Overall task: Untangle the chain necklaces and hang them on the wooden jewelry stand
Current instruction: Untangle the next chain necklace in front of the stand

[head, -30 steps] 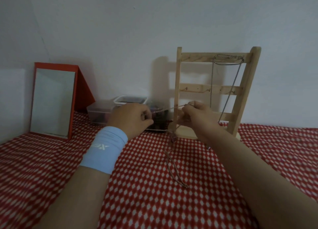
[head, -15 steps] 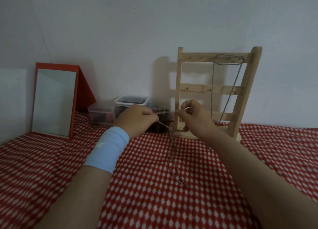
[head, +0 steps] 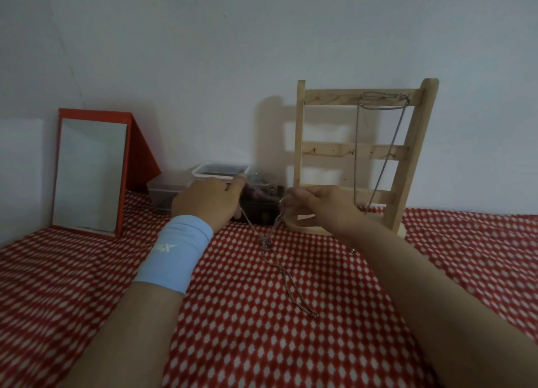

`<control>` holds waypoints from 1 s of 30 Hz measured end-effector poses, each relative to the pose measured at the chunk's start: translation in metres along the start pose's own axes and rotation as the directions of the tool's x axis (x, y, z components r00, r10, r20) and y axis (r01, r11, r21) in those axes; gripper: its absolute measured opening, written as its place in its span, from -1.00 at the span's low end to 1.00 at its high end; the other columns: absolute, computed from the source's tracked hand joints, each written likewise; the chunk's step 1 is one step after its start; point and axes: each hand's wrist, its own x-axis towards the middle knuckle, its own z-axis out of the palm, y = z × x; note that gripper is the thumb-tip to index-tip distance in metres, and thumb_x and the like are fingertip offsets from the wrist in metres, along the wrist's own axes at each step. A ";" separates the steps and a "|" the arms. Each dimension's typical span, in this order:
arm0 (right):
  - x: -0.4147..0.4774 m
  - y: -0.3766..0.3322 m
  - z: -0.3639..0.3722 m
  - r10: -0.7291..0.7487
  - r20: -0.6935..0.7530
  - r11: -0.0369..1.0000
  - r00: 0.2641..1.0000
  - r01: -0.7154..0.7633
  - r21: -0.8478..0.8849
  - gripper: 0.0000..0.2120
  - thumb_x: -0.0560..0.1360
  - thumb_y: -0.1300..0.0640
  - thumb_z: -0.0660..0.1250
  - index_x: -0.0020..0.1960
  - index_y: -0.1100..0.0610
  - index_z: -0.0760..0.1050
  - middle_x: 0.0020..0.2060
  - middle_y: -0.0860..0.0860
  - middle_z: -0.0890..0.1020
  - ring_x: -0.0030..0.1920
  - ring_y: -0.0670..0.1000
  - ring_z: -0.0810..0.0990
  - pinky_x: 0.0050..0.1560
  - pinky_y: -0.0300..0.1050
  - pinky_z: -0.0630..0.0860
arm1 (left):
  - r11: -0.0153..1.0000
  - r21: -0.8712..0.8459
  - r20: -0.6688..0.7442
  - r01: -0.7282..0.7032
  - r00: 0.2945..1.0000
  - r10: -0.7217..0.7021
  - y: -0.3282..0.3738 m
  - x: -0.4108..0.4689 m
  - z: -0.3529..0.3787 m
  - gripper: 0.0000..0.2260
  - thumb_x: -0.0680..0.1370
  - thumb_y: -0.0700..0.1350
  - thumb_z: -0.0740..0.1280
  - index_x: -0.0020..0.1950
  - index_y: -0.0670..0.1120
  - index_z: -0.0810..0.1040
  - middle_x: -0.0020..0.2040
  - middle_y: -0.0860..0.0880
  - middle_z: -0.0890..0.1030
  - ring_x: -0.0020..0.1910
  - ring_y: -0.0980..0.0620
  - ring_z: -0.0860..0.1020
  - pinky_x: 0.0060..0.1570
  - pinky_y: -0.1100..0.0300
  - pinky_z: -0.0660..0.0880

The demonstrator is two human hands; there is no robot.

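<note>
left hand (head: 208, 202): back faces us, fingers curled. One strand of the tangled chain (head: 266, 243) runs out from under them, so we read it as holding that strand. The contact point itself is hidden.
right hand (head: 323, 205): raised in front of the stand's base, fingertips pinching the other strand.
tangled chain: two strands drop from the hands and meet in a knot low between them, just above the cloth. The rest trails toward us, lying on the tablecloth (head: 247, 352).
wooden jewelry stand (head: 300, 140): upright at the back by the wall, right of centre, behind the right hand.
hung necklace (head: 357, 154): looped over the stand's top rail on its right side, hanging down past the middle rail.
wristband (head: 174, 259): light blue, on the left wrist.
mirror (head: 90, 172): red frame, propped far left on the cloth.
plastic containers (head: 171, 186): clear, between the mirror and the stand, behind the left hand. We can't make out the contents.
</note>
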 end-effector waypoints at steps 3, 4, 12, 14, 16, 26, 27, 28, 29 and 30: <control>-0.002 -0.002 0.002 0.071 -0.014 0.994 0.997 -0.069 0.090 -0.70 0.70 0.06 0.19 0.08 0.20 0.63 -0.13 0.08 0.76 -0.03 0.08 0.74 0.05 0.02 0.69 | 0.983 -0.179 0.043 0.045 0.998 -0.038 -0.012 0.003 -0.004 -0.47 0.54 0.26 -0.03 -0.41 0.23 0.64 -0.12 0.02 0.70 -0.10 -0.03 0.62 0.18 -0.02 0.47; -0.002 -0.004 0.004 0.112 0.009 0.972 0.994 -0.112 0.205 -0.69 0.71 0.06 0.16 0.05 0.22 0.60 -0.20 0.10 0.75 -0.08 0.10 0.75 0.06 0.06 0.68 | 0.969 -0.240 0.032 0.059 0.998 -0.053 -0.016 0.004 -0.005 -0.49 0.55 0.22 0.00 -0.39 0.19 0.66 -0.14 0.03 0.70 -0.12 -0.02 0.62 0.17 -0.01 0.48; -0.011 -0.008 0.015 0.072 -0.005 0.992 0.997 -0.071 0.107 -0.67 0.73 0.01 0.12 0.12 0.17 0.58 -0.38 0.09 0.55 -0.46 -0.03 0.50 -0.43 -0.17 0.47 | 0.835 -0.479 0.089 0.269 0.962 -0.258 -0.046 -0.002 -0.006 -0.62 0.66 -0.17 0.02 -0.33 -0.06 0.39 -0.36 0.02 0.40 -0.28 -0.07 0.41 -0.33 0.15 0.31; -0.011 -0.007 0.021 0.019 0.026 1.000 0.999 -0.018 -0.019 -0.67 0.72 -0.01 0.12 0.09 0.11 0.61 -0.30 0.08 0.55 -0.42 -0.04 0.46 -0.46 -0.23 0.42 | 0.825 -0.462 0.149 0.324 0.946 -0.288 -0.056 -0.004 -0.007 -0.64 0.65 -0.17 0.05 -0.34 -0.08 0.35 -0.37 -0.05 0.38 -0.41 -0.01 0.35 -0.37 0.16 0.31; -0.012 -0.009 0.027 0.008 0.052 0.998 0.999 -0.005 -0.060 -0.68 0.72 -0.02 0.14 0.08 0.06 0.64 -0.27 0.05 0.57 -0.39 -0.05 0.45 -0.44 -0.22 0.41 | 0.833 -0.401 0.186 0.382 0.924 -0.335 -0.064 -0.009 -0.008 -0.66 0.66 -0.15 0.07 -0.29 -0.11 0.42 -0.27 -0.20 0.46 -0.37 -0.03 0.42 -0.35 0.17 0.39; -0.015 -0.033 0.045 -0.033 0.102 0.989 0.994 0.047 -0.137 -0.73 0.69 0.05 0.22 0.10 0.10 0.68 -0.33 0.03 0.49 -0.49 -0.11 0.47 -0.39 -0.22 0.52 | 0.828 -0.135 0.289 0.544 0.821 -0.492 -0.098 -0.032 -0.002 -0.73 0.60 -0.21 0.16 0.11 -0.35 0.57 0.22 -0.31 0.57 0.23 -0.25 0.53 0.21 0.04 0.46; -0.015 -0.038 0.048 -0.036 0.126 0.984 0.991 0.057 -0.170 -0.73 0.69 0.04 0.23 0.07 0.10 0.69 -0.31 0.03 0.52 -0.46 -0.09 0.50 -0.36 -0.21 0.53 | 0.770 -0.250 0.313 0.587 0.801 -0.510 -0.099 -0.031 -0.001 -0.77 0.54 -0.24 0.18 -0.04 -0.35 0.58 0.13 -0.34 0.61 0.13 -0.28 0.58 0.17 -0.02 0.51; -0.014 -0.043 0.051 -0.038 0.153 0.975 0.987 0.070 -0.209 -0.73 0.68 0.03 0.25 0.05 0.09 0.71 -0.29 0.02 0.57 -0.41 -0.07 0.54 -0.32 -0.20 0.53 | 0.699 -0.343 0.335 0.627 0.777 -0.533 -0.096 -0.033 -0.002 -0.79 0.49 -0.24 0.19 -0.14 -0.34 0.57 0.04 -0.35 0.63 0.00 -0.28 0.62 0.09 -0.06 0.56; -0.014 -0.048 0.055 -0.040 0.186 0.970 0.982 0.083 -0.230 -0.74 0.67 0.04 0.27 0.04 0.09 0.72 -0.26 0.01 0.61 -0.35 -0.04 0.57 -0.29 -0.22 0.53 | 0.663 -0.390 0.351 0.639 0.769 -0.534 -0.094 -0.033 -0.004 -0.79 0.45 -0.22 0.21 -0.17 -0.33 0.57 -0.04 -0.33 0.65 -0.11 -0.26 0.63 0.01 -0.04 0.58; -0.014 -0.053 0.060 -0.042 0.223 0.971 0.974 0.092 -0.222 -0.76 0.65 0.05 0.30 0.04 0.11 0.72 -0.22 0.01 0.65 -0.29 -0.01 0.59 -0.24 -0.22 0.55 | 0.691 -0.383 0.316 0.613 0.790 -0.525 -0.093 -0.034 -0.005 -0.76 0.43 -0.18 0.22 -0.13 -0.33 0.58 -0.06 -0.29 0.66 -0.13 -0.23 0.62 0.01 -0.01 0.58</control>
